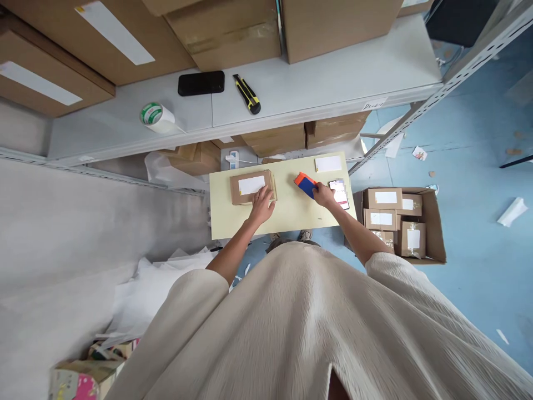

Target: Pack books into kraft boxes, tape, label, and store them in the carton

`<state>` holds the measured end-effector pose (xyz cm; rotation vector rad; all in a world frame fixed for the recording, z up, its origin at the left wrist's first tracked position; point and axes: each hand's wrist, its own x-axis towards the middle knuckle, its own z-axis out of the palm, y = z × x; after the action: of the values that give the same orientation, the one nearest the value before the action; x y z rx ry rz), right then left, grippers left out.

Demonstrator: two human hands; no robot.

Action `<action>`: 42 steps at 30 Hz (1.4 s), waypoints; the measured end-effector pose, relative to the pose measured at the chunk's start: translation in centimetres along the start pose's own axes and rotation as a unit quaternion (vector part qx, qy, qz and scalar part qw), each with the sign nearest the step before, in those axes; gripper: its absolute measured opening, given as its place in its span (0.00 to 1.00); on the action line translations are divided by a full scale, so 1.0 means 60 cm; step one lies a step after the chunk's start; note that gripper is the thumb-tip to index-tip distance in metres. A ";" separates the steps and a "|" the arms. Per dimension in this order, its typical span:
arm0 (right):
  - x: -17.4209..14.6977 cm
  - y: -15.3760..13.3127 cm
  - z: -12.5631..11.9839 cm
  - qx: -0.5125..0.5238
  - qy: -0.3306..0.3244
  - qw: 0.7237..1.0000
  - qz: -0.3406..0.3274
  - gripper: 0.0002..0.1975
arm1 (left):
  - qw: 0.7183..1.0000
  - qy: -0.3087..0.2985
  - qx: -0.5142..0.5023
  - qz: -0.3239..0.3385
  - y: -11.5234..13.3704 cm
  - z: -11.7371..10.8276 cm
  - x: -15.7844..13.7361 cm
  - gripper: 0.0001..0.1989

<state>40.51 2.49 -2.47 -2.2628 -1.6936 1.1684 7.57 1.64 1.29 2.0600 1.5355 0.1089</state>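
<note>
On the small table (287,214), the left hand (262,203) lies flat on a labelled box (251,186) while the right hand (323,194) grips an orange-blue scanner (305,184), likely needing aiming at the label.

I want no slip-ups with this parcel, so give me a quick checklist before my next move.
1. Left hand on parcel: ok.
2. Parcel flat on the table: ok.
3. Label on parcel: ok.
4. Right hand gripping the orange-blue tool: ok.
5. Phone clear of the table edge: not ok, it lies at the right edge.
6. Parcel sealed: cannot tell.
</note>
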 end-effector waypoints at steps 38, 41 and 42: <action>-0.089 -0.094 -0.030 0.168 -0.065 0.976 -0.123 0.34 | 0.935 0.052 -0.301 -0.181 0.090 -0.107 0.085 0.22; -0.086 -0.089 -0.025 0.131 -0.046 0.983 -0.121 0.32 | 0.940 0.046 -0.283 -0.184 0.087 -0.108 0.102 0.24; -0.085 -0.085 -0.025 0.119 -0.038 0.985 -0.120 0.32 | 0.942 0.043 -0.281 -0.179 0.085 -0.111 0.108 0.24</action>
<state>36.95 0.64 3.69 -1.8415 -1.6907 1.3333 11.60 9.13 7.60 1.3291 1.6676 0.4470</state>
